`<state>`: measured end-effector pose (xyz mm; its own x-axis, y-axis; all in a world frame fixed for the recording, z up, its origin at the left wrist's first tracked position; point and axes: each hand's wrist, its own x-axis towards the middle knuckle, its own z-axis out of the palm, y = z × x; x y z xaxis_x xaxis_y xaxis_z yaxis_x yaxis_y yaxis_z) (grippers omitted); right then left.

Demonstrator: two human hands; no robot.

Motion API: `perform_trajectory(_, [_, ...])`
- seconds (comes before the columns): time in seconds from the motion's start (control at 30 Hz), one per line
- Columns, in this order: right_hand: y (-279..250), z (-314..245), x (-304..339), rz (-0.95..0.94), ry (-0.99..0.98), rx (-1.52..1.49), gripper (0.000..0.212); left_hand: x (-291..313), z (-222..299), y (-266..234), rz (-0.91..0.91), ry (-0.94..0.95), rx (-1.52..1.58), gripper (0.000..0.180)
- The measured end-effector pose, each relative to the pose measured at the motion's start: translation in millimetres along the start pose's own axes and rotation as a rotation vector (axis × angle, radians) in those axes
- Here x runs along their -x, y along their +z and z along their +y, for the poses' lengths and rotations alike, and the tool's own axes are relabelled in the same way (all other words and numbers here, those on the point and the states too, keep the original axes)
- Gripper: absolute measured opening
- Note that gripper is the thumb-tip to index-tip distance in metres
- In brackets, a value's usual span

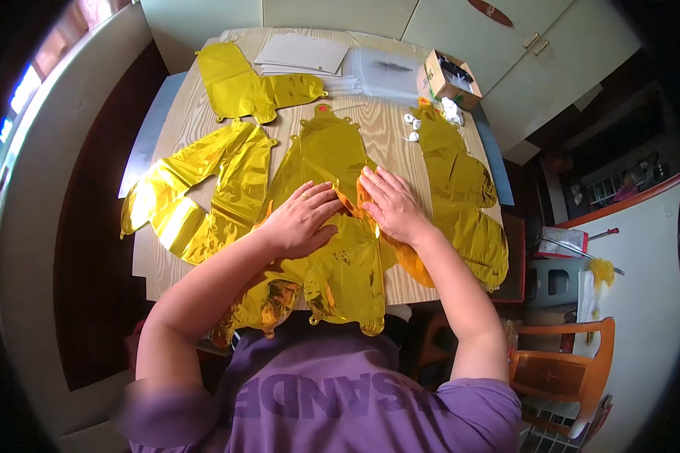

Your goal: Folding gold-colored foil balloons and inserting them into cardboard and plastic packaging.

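A flat gold foil balloon point(321, 155) lies in the middle of the wooden table, its near end hanging over the front edge. My left hand point(304, 219) rests flat on it, fingers stretched out to the upper right. Close beside, my right hand point(393, 204) lies with its fingers extended, pressing on a crumpled orange-gold foil fold point(349, 200) between the two hands. More orange foil point(414, 266) shows under my right wrist. Other gold foil balloons lie around: an angled one point(238, 177) at left, an L-shaped one point(234, 79) at far left, a curved one point(461, 177) at right.
At the back of the wooden table point(389, 124) lie a stack of white sheets point(302, 54) and clear plastic bags point(385, 72). A small cardboard box point(449, 79) with dark things inside stands at back right, white scraps point(451, 112) before it. A wooden chair point(563, 370) is at right.
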<state>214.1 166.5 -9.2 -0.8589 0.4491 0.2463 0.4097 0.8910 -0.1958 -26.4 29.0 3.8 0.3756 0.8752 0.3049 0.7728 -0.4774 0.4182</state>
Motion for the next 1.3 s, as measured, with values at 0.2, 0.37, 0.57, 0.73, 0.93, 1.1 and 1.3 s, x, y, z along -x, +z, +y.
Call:
perform_trajectory(0.2, [-3.6,0.1,0.8,-0.121,0.044,0.047,0.060,0.2,-1.9,-10.0,0.181,-0.041,0.137,0.045])
perform_trajectory(0.37, [-8.7,-2.0,4.4,-0.124,0.088,0.028,0.062,33.6,-5.0,-33.4,0.091,-0.244,-0.239,0.044])
perform_trajectory(0.57, [-11.0,-4.3,6.6,-0.079,0.087,0.035,0.063,59.8,-14.0,-40.0,-0.005,-0.267,-0.221,0.051])
perform_trajectory(0.73, [-18.1,-5.8,0.0,-0.123,0.050,0.157,0.062,60.9,-22.5,-39.7,-0.021,-0.255,-0.240,0.052])
perform_trajectory(0.93, [-23.9,-5.7,-5.7,-0.193,0.061,0.174,0.065,57.7,-26.4,-43.4,-0.018,-0.224,-0.256,0.050])
perform_trajectory(1.1, [-26.8,-10.3,-9.0,-0.228,0.098,0.183,0.064,29.0,-5.7,-43.5,0.034,-0.193,-0.139,0.059])
perform_trajectory(1.3, [-24.3,-8.9,-5.2,-0.148,0.108,0.184,0.063,-0.8,14.5,-5.0,-0.107,0.003,-0.152,0.084])
